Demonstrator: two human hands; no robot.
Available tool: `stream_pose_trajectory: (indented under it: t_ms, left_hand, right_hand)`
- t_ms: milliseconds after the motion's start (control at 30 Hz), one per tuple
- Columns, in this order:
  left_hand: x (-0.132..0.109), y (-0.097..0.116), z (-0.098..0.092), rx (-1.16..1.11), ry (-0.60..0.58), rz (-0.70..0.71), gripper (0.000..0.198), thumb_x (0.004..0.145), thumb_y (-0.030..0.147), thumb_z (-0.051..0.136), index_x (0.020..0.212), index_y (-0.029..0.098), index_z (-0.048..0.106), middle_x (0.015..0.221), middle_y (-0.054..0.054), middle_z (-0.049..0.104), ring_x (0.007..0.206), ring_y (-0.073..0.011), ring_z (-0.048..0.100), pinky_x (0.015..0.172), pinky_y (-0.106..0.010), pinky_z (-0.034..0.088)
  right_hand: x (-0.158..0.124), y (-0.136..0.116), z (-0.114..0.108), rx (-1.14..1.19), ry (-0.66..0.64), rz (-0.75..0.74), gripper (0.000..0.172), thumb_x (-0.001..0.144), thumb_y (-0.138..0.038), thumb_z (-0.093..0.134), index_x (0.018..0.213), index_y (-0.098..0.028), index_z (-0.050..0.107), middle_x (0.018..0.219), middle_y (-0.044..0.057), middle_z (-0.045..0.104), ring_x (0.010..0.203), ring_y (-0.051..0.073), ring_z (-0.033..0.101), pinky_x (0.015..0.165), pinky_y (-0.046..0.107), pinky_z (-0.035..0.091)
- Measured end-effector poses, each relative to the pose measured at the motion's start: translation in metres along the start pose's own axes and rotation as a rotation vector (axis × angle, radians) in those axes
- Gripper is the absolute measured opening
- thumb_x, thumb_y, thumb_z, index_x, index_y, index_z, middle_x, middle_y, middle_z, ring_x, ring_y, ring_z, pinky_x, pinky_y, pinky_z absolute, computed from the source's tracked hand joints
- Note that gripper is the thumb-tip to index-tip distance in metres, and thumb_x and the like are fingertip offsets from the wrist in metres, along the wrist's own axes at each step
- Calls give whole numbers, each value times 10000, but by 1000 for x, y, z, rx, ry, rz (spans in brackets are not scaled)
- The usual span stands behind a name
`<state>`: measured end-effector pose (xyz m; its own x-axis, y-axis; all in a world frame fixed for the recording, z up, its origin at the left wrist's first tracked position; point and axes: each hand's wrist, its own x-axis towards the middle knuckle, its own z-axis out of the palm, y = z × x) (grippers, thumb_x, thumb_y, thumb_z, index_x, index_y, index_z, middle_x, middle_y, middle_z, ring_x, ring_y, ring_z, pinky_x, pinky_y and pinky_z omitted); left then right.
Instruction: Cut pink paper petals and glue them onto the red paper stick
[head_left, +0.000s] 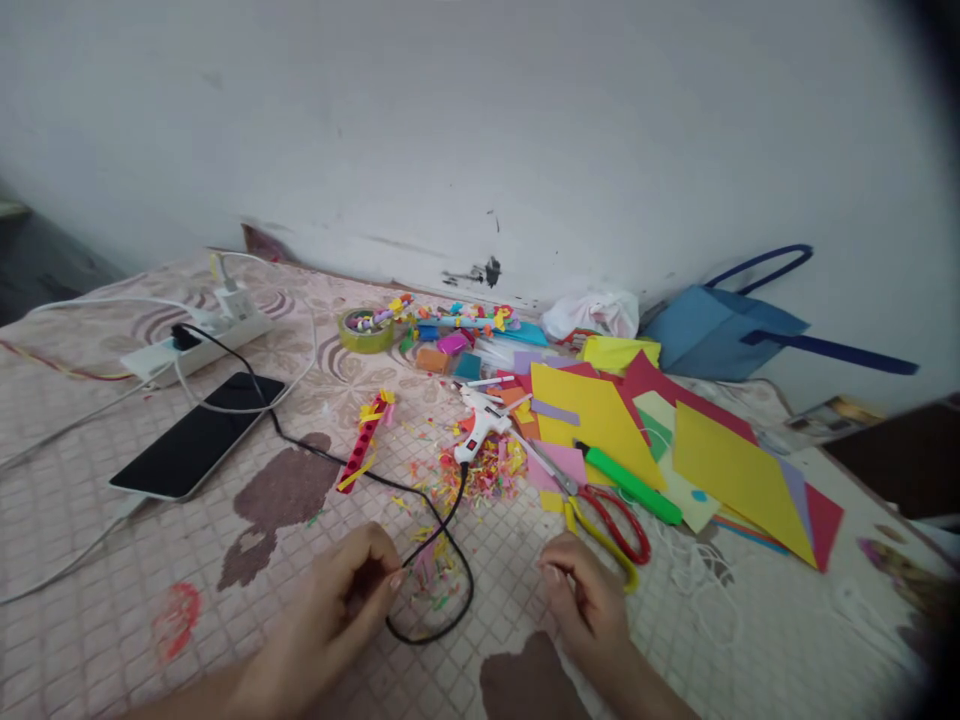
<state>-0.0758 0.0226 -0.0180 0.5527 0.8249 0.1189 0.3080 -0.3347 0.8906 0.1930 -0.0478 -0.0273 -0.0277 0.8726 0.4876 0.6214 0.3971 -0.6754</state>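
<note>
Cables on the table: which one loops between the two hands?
The black cable, the only one of that colour, running into the white glue gun; the white cable curves over the phone instead.

Your forearms (pixel 232 690) cropped by the bottom edge, anything pinched in your left hand (pixel 341 595) too small to tell, a white cable (pixel 82 560) cut off at left

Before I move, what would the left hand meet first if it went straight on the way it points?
Likely the black cord, just ahead of the left hand; depth is unclear, so the two may be touching.
</note>
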Motion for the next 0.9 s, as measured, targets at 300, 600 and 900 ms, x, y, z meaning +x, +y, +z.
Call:
stream_pose_trajectory:
  t_ms: [300,600,900]
  left_hand:
    - [102,41,5,542,-24,90,178,844,254,441,926,139,549,959,-106,578,796,-203,580,674,-295,434]
    - [158,26,39,661,30,-87,308,721,404,584,749,100,628,781,-166,631,715,-275,594,622,-334,402]
    - [154,25,18,391,112,-35,388,684,515,578,602,135,584,552,-22,532,555,-159,488,518,-256,313]
  right_hand:
    - [-1,-2,7,-20,-55,8,119,823,-123,464,733,-191,501,639,-9,494,584,127,472,539,238,369]
    - [-2,-10,8,29,-55,21,156,845,-154,439,699,-188,482,605,-20,475,550,111,442,506,213,330]
    - [-6,-20,11,61,-74,19,176,843,-179,449,670,-184,479,604,-26,451,553,109,434,521,223,322]
